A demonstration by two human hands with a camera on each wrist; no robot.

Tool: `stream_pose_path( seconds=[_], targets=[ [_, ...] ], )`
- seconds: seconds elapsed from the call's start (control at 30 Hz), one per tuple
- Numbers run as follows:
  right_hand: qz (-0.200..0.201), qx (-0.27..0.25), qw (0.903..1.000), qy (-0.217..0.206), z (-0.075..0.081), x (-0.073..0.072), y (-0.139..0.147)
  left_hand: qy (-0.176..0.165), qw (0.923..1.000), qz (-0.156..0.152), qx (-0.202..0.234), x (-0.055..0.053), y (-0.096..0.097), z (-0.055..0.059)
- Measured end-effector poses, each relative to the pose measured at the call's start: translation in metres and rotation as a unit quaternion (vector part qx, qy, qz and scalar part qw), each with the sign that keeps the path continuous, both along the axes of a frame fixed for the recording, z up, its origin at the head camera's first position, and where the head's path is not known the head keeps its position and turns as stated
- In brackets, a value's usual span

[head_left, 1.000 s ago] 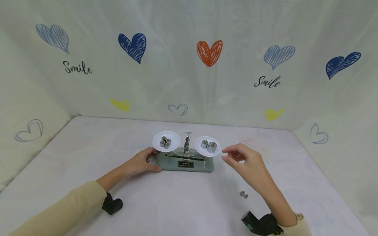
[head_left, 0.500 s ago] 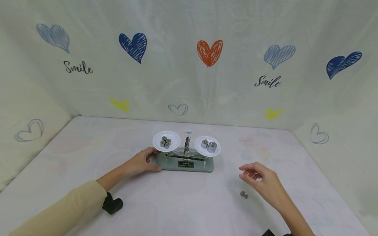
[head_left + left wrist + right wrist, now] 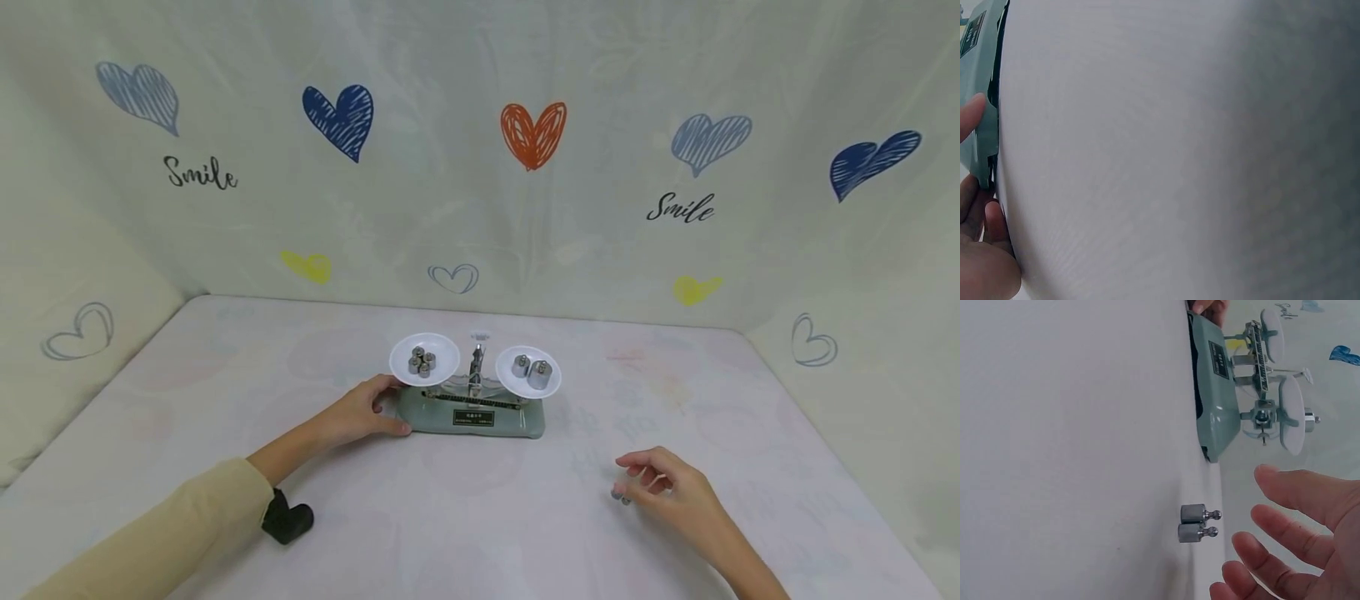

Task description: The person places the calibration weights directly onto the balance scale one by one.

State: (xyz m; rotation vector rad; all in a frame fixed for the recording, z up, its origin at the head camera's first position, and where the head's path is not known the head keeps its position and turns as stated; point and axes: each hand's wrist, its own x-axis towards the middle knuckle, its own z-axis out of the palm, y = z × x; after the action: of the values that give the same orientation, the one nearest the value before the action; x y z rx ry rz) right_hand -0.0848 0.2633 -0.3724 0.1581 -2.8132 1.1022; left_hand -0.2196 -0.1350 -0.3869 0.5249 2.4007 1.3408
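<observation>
A green-based balance scale stands mid-table. My left hand holds the left end of its base, thumb at the front; the left wrist view also shows that thumb on the green base. Several metal weights sit in the left pan. Two larger weights are on the right pan. To the right, my right hand hovers by two small knobbed weights, partly hidden by the thumb in the head view. Seen from the right wrist, the weights stand side by side, apart from the spread fingers.
A pale cloth covers the table. Behind it hangs a light curtain printed with hearts and "Smile". A black wrist camera is strapped below the left sleeve.
My right hand has moved back from beside the right pan, down and to the right, to the two small weights. The left hand and scale have stayed in place.
</observation>
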Motion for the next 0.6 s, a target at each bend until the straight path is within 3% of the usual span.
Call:
stream_pose_path(
  seconds=[0.2,0.6],
  targets=[
    [-0.003,-0.002,0.9994,-0.034,-0.009,0.001,0.001,0.001,1.0,0.0,-0.002,0.0,0.0,-0.001],
    [0.012,0.009,0.9991,-0.04,-0.014,-0.002,-0.001,0.0,1.0,0.003,0.002,0.0,0.0,-0.002]
  ],
)
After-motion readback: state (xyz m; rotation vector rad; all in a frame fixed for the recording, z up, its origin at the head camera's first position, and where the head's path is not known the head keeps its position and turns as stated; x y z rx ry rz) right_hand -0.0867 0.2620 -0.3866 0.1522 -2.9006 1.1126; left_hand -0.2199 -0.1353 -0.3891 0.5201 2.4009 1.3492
